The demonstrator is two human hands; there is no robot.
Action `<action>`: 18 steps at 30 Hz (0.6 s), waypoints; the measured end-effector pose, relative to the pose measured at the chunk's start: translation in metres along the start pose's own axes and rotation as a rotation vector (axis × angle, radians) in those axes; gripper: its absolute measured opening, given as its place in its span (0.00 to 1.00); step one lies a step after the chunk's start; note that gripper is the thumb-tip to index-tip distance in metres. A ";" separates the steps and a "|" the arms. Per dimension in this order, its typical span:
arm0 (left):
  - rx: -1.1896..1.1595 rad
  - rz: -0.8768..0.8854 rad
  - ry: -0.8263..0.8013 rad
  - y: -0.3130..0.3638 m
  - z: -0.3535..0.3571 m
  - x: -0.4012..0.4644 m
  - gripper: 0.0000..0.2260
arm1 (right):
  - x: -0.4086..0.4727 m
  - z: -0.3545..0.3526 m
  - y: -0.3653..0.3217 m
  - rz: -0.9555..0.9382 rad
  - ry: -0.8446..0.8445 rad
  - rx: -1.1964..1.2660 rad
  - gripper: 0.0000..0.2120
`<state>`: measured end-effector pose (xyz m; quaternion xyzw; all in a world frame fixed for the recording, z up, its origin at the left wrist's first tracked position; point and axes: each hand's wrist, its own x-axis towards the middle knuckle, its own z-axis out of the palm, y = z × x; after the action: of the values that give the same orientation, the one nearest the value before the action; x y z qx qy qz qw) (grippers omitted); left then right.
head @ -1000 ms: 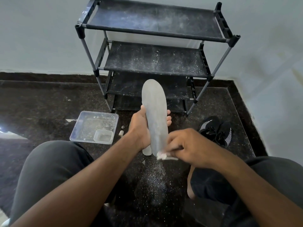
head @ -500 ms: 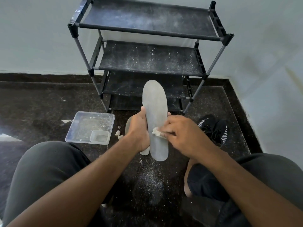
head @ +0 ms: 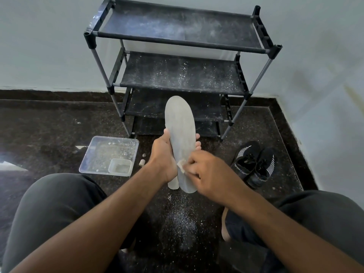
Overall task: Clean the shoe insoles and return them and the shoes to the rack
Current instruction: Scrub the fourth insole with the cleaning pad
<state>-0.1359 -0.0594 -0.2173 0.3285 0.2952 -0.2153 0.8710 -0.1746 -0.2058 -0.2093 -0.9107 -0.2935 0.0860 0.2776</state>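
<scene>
L hand (head: 163, 156) grips the grey insole (head: 180, 134) at mid-length, thumb on the near edge, fingertips wrapped round the far edge; insole held nearly upright, toe end up, in front of the rack's lower shelves. R hand (head: 208, 174) has fingers curled, pinching a small pale wipe (head: 181, 166) and pressing it against the insole's face near the heel end. A 2nd insole (head: 173, 184) pokes out just behind/below the first, under the L hand; only its bottom end shows, can't tell if it's held or standing on the floor.

Count: 2 insoles, 2 black shoes (head: 254, 164) w/ white stripes, side by side on the floor to the right, near the rack's right leg & apart from the hands. 1 black rack (head: 177, 44) against the wall, 4 shelves visible, dusted w/ white specks. 1 clear plastic tray (head: 94, 154) on the floor at left, w/ 1 smaller clear box (head: 120, 167) in its near right corner. 2 tiny items (head: 142, 161) on the floor between tray & L hand, too small to tell. White powder scattered on the dark floor (head: 39, 134) below the hands. Person seated, both knees in dark trousers at frame bottom.
</scene>
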 end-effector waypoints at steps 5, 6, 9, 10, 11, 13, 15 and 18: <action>-0.011 0.026 0.055 0.001 -0.006 0.006 0.34 | -0.006 -0.010 -0.005 0.002 -0.118 0.201 0.08; 0.008 0.019 0.054 -0.001 -0.006 0.007 0.33 | -0.003 -0.015 -0.002 0.010 -0.022 0.231 0.07; 0.115 -0.006 0.049 -0.008 -0.003 0.006 0.31 | 0.006 -0.017 0.008 0.026 0.187 0.052 0.07; 0.128 -0.010 0.038 -0.009 -0.002 0.006 0.31 | 0.007 -0.014 0.010 0.026 0.177 -0.019 0.09; 0.127 -0.001 0.029 -0.008 -0.001 0.005 0.31 | 0.007 -0.010 0.011 0.025 0.138 -0.035 0.11; 0.071 0.013 0.036 -0.004 -0.001 0.006 0.32 | 0.004 -0.003 0.007 0.020 0.041 0.024 0.13; 0.023 0.027 0.058 -0.001 -0.003 0.008 0.34 | 0.001 -0.002 0.005 0.007 -0.064 0.082 0.12; 0.072 0.057 0.069 0.000 -0.008 0.011 0.34 | 0.000 -0.012 0.008 0.008 -0.011 0.185 0.09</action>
<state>-0.1307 -0.0564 -0.2296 0.3753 0.3079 -0.1895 0.8535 -0.1664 -0.2165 -0.2042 -0.8819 -0.2820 0.1190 0.3586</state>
